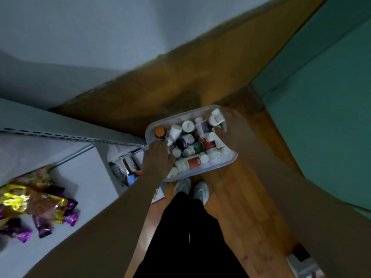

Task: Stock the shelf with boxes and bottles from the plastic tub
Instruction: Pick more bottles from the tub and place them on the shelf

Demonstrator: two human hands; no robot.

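**While both hands dig in the tub, nothing lifted yet**

With plastic tub [160,125] on the wood floor beside the shelf [70,135], left hand [158,159] and right hand [228,131] reach among the bottles [188,162]. Fingers look curled round bottles, but blur means I cannot tell the grip. Bottles likely light, rigid, smooth; take each round the body, not the cap.

Both arms extend forward and down. Left hand [158,157] fingers curled, grip closed; right hand [230,129] likewise curled.
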